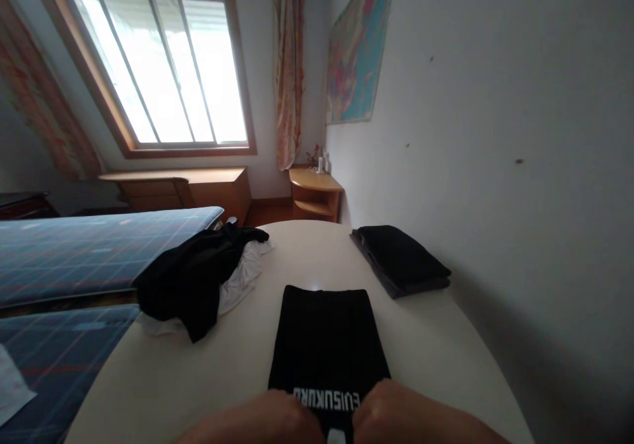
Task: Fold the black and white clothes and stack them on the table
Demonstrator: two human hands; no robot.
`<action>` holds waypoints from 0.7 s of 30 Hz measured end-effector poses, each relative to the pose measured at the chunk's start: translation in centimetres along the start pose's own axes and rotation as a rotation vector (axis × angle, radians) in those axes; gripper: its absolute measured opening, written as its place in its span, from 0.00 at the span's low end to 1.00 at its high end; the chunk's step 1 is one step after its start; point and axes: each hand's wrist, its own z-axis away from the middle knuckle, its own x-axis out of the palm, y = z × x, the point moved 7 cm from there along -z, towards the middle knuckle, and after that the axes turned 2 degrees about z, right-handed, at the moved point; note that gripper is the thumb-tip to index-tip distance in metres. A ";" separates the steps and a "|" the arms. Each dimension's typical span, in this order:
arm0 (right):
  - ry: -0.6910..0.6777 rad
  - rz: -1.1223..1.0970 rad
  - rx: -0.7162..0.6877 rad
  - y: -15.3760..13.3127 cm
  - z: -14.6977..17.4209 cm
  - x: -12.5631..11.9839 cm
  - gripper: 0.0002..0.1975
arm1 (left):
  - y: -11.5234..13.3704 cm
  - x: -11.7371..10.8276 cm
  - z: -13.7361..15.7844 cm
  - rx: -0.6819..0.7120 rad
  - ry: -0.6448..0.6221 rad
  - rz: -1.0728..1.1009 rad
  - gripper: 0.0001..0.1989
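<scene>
A black folded garment with white lettering (327,338) lies in a neat rectangle on the white round table (232,371); the letters appear upside down. My left hand (284,417) is closed on its near left part, and my right hand (381,411) on the near right part, both with fingers curled inward. Fingertips are mostly hidden. Between the hands a small white patch (337,436) shows at the bottom edge. Whether the piece is a shirt or something else cannot be told.
A stack of folded dark clothes (401,259) rests at the table's right edge by the wall (495,219). Crumpled black clothing (193,279) with white cloth (242,279) under it lies at the left edge. Plaid-covered mattresses (99,252) adjoin the table on the left.
</scene>
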 end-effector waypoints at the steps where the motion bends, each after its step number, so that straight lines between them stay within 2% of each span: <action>1: 0.071 0.028 -0.020 -0.1 -0.5 -1.0 0.05 | 0.3 -1.1 -0.6 0.000 0.040 -0.011 0.07; 3: 0.251 0.071 0.015 0.7 -1.4 -3.4 0.05 | 0.3 -4.2 -1.9 -0.034 0.234 -0.069 0.04; 4: 0.326 0.079 0.051 1.5 -1.8 -4.4 0.09 | -0.1 -5.5 -2.5 -0.042 0.315 -0.084 0.04; 6: 0.403 0.091 0.089 3.6 -2.6 -5.4 0.19 | -1.7 -6.9 -3.6 -0.059 0.413 -0.114 0.11; 9: 0.393 0.131 0.158 7.4 -3.6 -5.2 0.31 | -6.0 -6.6 -5.2 -0.169 0.414 -0.209 0.26; 13: 0.404 0.161 0.280 11.4 -3.9 -4.6 0.32 | -10.3 -6.1 -5.8 -0.300 0.455 -0.291 0.30; 16: 0.481 0.180 0.346 12.8 -3.7 -5.1 0.31 | -11.4 -7.0 -5.7 -0.359 0.490 -0.274 0.30; 19: 0.545 0.194 0.337 13.2 -3.9 -6.1 0.29 | -11.4 -9.0 -5.6 -0.356 0.522 -0.221 0.27; 21: 0.569 0.180 0.312 13.3 -4.1 -7.1 0.27 | -11.6 -10.1 -6.0 -0.350 0.477 -0.194 0.27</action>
